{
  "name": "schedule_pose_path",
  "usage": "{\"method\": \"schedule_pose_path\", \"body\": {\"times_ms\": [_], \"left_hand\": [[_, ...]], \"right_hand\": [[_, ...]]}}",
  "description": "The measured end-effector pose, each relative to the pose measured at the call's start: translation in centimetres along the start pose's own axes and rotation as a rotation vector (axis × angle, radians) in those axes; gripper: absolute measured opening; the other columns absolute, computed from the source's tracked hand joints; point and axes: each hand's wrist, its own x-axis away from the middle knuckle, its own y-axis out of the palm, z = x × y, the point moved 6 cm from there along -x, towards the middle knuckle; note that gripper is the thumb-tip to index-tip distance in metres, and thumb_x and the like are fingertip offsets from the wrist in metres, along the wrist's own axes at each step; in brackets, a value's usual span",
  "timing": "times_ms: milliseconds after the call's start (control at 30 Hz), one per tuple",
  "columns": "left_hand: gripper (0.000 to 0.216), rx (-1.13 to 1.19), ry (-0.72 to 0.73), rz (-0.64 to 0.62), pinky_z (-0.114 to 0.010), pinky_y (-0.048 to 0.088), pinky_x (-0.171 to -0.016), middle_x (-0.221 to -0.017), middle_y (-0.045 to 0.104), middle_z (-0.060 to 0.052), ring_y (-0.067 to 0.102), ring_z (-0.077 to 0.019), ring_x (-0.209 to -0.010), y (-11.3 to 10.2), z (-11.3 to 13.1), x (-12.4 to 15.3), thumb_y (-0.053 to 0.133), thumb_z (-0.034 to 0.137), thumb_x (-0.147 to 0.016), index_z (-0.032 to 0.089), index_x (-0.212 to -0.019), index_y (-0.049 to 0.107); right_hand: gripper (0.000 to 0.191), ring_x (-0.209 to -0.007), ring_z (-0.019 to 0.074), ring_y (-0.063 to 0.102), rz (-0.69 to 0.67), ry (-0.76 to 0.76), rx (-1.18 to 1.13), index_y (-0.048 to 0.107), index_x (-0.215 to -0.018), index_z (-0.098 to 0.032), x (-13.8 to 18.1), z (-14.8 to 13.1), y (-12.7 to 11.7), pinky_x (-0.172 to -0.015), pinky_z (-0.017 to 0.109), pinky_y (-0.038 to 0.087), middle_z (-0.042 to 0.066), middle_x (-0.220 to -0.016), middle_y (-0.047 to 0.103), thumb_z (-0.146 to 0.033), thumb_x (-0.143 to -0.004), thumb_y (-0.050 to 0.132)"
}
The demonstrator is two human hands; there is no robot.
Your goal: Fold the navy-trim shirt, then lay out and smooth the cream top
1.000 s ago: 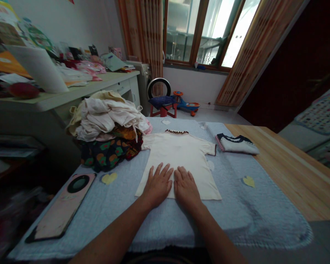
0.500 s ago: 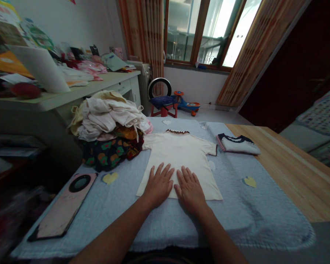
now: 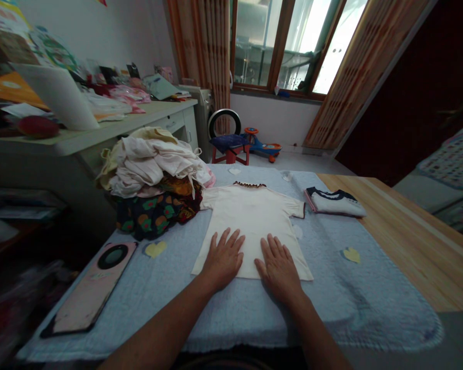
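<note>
A small cream short-sleeved shirt [image 3: 250,216] lies spread flat on the light blue quilted cloth [image 3: 231,318], its brown-trimmed collar at the far end. On the lower left part of the shirt rests my left hand [image 3: 224,259], palm down with fingers stretched out. My right hand [image 3: 278,267] lies flat on the lower right part, fingers extended and slightly apart. Neither hand grips the fabric. Dark trim edges the right sleeve, while the left sleeve reaches the clothes pile [image 3: 154,174].
A folded white and navy garment [image 3: 335,202] sits at the right, near the bare wooden tabletop [image 3: 420,226]. At the left front lies a pink phone [image 3: 92,290]. A cluttered desk [image 3: 127,121] stands at the left; behind the table is a red stool [image 3: 230,154].
My right hand has slid to the right across the shirt, away from my left hand. The left hand and the shirt stay in place.
</note>
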Motion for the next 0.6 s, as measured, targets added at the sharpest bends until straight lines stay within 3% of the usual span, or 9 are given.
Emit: {"method": "schedule_pose_path", "body": {"times_ms": [600], "left_hand": [[0.048,-0.019,0.005,0.0,-0.058,0.02,-0.117,-0.154,0.041,-0.002,0.028,-0.0277,-0.145,0.2,-0.1,0.0,0.04,0.034,-0.097,0.03,-0.145,0.043]], "right_hand": [[0.063,-0.149,0.0272,0.013,0.027,0.129,0.067,0.034,-0.151,-0.018,1.0,4.8,0.3,-0.118,0.045,0.014,0.013,-0.161,0.02,-0.048,-0.096,0.038]]}}
